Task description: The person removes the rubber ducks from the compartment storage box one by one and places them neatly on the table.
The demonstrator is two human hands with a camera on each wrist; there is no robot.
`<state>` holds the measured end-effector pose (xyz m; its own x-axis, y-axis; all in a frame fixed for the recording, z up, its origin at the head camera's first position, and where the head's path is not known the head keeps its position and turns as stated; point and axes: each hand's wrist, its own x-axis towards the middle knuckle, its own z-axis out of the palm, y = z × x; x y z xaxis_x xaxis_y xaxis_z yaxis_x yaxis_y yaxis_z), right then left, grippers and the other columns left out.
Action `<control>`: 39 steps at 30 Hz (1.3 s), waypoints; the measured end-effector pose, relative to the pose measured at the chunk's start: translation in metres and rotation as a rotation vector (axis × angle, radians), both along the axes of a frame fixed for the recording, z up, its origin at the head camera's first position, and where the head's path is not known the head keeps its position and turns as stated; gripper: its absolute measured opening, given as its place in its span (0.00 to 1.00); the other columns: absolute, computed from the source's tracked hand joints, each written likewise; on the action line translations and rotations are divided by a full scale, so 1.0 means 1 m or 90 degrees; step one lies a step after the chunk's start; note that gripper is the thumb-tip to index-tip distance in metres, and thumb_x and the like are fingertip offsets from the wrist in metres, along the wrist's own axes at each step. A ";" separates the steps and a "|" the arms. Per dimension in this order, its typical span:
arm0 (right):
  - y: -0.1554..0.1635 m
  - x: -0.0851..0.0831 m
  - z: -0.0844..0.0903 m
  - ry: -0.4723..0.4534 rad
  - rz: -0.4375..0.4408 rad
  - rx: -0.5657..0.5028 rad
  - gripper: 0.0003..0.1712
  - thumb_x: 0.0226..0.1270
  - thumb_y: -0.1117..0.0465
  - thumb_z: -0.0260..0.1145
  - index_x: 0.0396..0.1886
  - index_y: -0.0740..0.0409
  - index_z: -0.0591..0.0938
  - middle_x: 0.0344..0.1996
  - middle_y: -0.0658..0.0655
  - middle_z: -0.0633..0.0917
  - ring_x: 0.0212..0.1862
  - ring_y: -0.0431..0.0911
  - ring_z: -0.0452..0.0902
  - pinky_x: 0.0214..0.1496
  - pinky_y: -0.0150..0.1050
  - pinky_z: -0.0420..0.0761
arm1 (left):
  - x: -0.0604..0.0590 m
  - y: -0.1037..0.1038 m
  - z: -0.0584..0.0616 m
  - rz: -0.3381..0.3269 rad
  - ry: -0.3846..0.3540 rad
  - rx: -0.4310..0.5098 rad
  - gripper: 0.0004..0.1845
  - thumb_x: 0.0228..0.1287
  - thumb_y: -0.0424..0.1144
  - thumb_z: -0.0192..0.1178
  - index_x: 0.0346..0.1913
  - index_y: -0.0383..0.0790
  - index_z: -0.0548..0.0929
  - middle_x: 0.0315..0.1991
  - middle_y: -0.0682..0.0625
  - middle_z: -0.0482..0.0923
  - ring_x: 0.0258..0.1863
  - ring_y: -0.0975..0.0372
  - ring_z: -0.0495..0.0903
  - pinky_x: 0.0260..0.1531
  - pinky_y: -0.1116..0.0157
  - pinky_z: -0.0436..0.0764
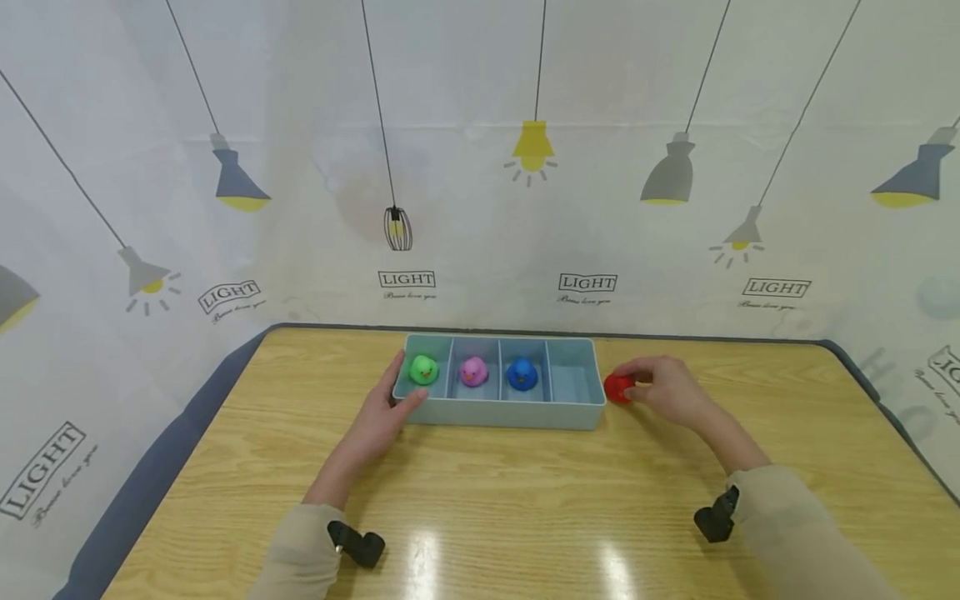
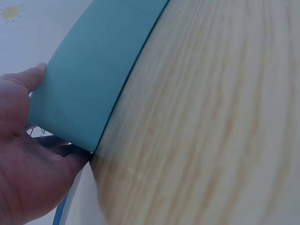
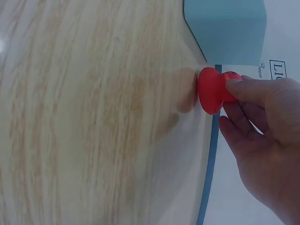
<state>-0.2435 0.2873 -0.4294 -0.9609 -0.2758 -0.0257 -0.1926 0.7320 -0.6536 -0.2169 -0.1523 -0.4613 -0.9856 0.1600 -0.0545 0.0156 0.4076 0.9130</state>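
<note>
A wooden table is seen from above, with a long pale blue tray placed near its far edge. The tray is divided into four compartments in a row. A green duck is seated in the leftmost compartment, a pink duck in the next, and a blue duck in the third. The fourth, rightmost compartment holds no duck.

The left hand is laid against the tray's left end, its fingers fairly straight along the end wall and its thumb pressed to the front corner. In the left wrist view the same hand is seen touching the tray's corner.

A red duck is pinched between the thumb and fingertips of the right hand, just beside the tray's right end and apart from it. In the right wrist view the red duck is seen resting on the table, gripped by the fingers.

A curtain printed with hanging lamps is hung behind the table.
</note>
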 end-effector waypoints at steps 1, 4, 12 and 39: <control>0.000 0.000 0.000 0.000 0.002 -0.001 0.16 0.66 0.73 0.67 0.53 0.70 0.85 0.51 0.68 0.86 0.58 0.66 0.80 0.61 0.60 0.79 | 0.000 0.000 0.000 -0.001 -0.003 0.000 0.42 0.80 0.49 0.54 0.84 0.49 0.42 0.83 0.43 0.41 0.81 0.46 0.43 0.76 0.47 0.49; -0.001 0.002 -0.001 0.001 0.008 -0.004 0.16 0.65 0.74 0.67 0.53 0.71 0.85 0.51 0.69 0.86 0.57 0.67 0.80 0.60 0.59 0.80 | 0.001 0.000 0.001 -0.002 -0.003 0.003 0.42 0.80 0.49 0.54 0.84 0.48 0.42 0.83 0.42 0.41 0.80 0.44 0.42 0.76 0.46 0.49; -0.001 0.002 -0.005 0.009 0.018 -0.008 0.17 0.65 0.74 0.65 0.54 0.73 0.84 0.50 0.70 0.86 0.55 0.66 0.81 0.57 0.58 0.82 | 0.000 -0.001 -0.003 -0.004 -0.006 0.010 0.43 0.80 0.49 0.54 0.85 0.53 0.40 0.83 0.42 0.39 0.81 0.45 0.41 0.77 0.46 0.47; -0.021 0.012 0.035 0.002 0.006 -0.104 0.23 0.70 0.67 0.68 0.63 0.69 0.80 0.58 0.70 0.82 0.61 0.65 0.78 0.63 0.57 0.79 | 0.003 0.000 -0.001 -0.012 -0.012 0.012 0.41 0.81 0.52 0.52 0.84 0.54 0.40 0.83 0.41 0.39 0.80 0.44 0.40 0.77 0.46 0.46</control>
<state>-0.2312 0.2665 -0.3939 -0.9581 -0.2854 0.0232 -0.2014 0.6142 -0.7630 -0.2140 -0.1521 -0.4624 -0.9812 0.1797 -0.0702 0.0054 0.3896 0.9210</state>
